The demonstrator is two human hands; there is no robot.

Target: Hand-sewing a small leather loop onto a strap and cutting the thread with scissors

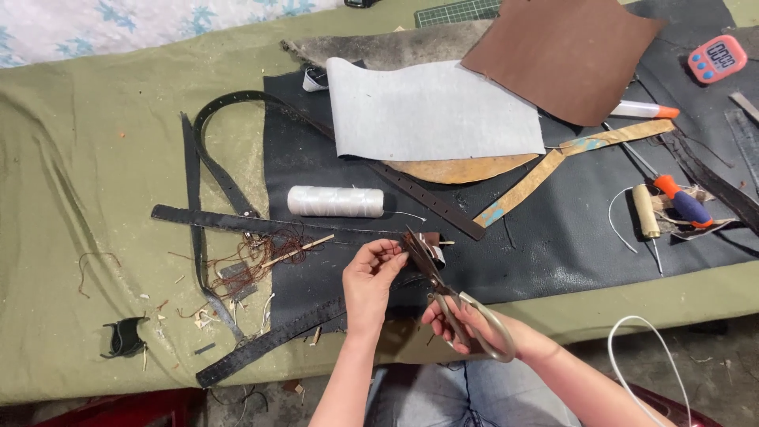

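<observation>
My left hand pinches a small dark piece of leather by its near edge, just above the black mat. My right hand grips a pair of metal scissors by the handles, and the blades point up-left into the leather piece. A white spool of thread lies on its side just beyond my left hand. A tangle of brown thread lies to the left on a black leather strap.
Black straps cross the green cloth. On the black mat: a grey sheet, brown leather, a tan strip, awls, a marker, a pink timer. A white cable loops near my right arm.
</observation>
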